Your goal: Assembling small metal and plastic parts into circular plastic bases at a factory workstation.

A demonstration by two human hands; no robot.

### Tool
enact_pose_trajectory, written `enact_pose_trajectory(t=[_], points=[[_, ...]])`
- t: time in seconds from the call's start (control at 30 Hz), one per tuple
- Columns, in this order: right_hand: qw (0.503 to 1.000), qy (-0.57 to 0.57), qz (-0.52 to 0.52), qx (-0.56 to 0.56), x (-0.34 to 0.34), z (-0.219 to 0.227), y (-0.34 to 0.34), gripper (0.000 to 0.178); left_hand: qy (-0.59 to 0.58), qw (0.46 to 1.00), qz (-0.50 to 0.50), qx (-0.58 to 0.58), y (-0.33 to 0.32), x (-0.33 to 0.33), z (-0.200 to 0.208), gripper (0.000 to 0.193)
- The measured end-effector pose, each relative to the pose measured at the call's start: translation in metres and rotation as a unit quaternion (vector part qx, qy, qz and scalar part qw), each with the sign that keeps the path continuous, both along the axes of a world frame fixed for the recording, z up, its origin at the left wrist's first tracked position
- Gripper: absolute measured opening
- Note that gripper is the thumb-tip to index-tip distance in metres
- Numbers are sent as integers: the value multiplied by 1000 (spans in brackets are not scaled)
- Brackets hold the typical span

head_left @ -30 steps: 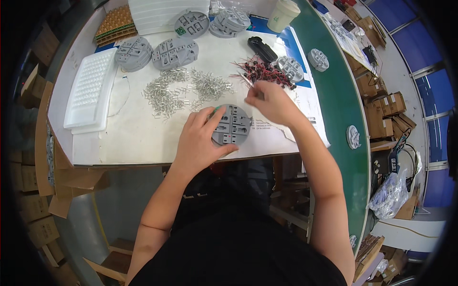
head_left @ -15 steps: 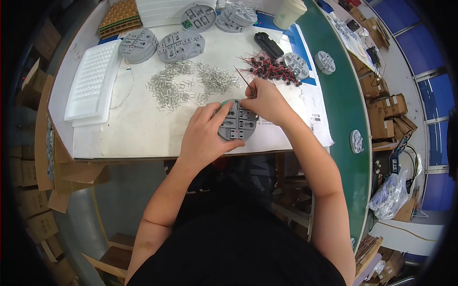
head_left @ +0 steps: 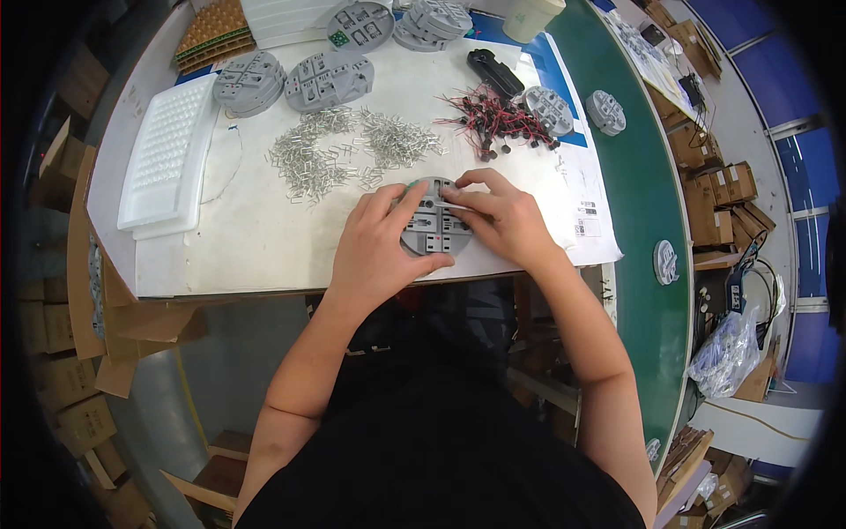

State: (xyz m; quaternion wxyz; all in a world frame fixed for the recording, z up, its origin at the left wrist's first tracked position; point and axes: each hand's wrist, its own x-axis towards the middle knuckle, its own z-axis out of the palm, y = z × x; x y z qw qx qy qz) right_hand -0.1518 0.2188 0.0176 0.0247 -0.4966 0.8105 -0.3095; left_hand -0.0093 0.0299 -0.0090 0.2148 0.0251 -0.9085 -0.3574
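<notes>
So you've got the gray disc (head_left: 434,243) flat on the bench (head_left: 238,260), close to the front edge and right between your hands. Your left hand (head_left: 377,242) is on its left side, fingers spread around it: thumb along the near rim, forefinger reaching over the upper left part. Your right hand (head_left: 509,219) comes in from the other side, fingertips bunched over the disc, and they're pinching a slim pale tool (head_left: 453,206) that lies across the top face. Can't tell whether its tip actually touches anything in there, too small to make out.

Just past the disc you've got two loose heaps of little silver pins, a bigger left heap (head_left: 308,163) and a right heap (head_left: 401,141), pretty much running into each other. Off to the right of those sits a tangle of red and black wired parts (head_left: 498,123), with a black case (head_left: 495,74) behind it and another gray disc, the small one (head_left: 548,110), right beside it. Over on your far left there's a white tray (head_left: 141,198), and near its back end a stack of gray discs (head_left: 249,84).
</notes>
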Motion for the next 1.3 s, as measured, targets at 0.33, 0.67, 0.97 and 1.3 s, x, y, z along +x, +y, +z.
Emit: enact_pose_trajectory(t=[0.33, 0.67, 0.97, 1.3], points=[[996, 15, 19, -83, -22, -18, -5, 23, -12, 1000, -24, 4, -3, -2, 5, 96], [995, 64, 73, -38, -21, 5, 6, 22, 1, 1000, -27, 3, -11, -4, 5, 81], [992, 79, -87, -56, 26, -23, 17, 30, -99, 989, -92, 65, -20, -51, 42, 23], [992, 74, -91, -44, 27, -19, 17, 31, -92, 971, -181, -124, -20, -71, 43, 17]])
